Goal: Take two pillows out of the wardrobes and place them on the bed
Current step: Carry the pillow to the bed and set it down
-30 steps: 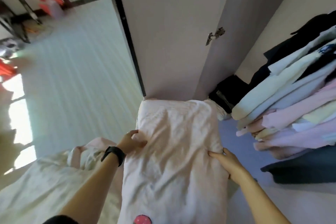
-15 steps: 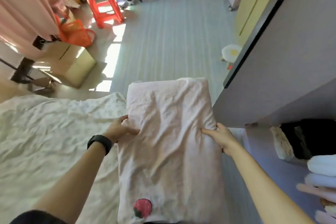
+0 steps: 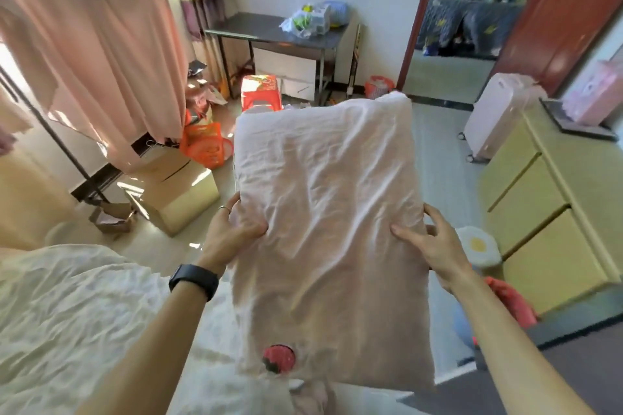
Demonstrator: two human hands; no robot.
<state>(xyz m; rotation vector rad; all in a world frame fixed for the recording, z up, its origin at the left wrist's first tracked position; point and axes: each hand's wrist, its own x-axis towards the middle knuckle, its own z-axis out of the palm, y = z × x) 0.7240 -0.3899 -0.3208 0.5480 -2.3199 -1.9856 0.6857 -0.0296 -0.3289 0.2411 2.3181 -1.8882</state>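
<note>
Both the left hand and right hand are clutching the pillow by its sides, swinging it from wardrobe toward bed, lower left.

The pale pink rumpled fabric pillow hides the fingertips of the left hand and the right hand, which curl under its side edges. Its far left corner covers part of the red plastic stool. The cream crumpled bed runs off the left and bottom edges. The yellow wooden drawer chest is cut by the right edge. The bundle of bags at the right end of the dark metal desk is too small to make out.
</note>
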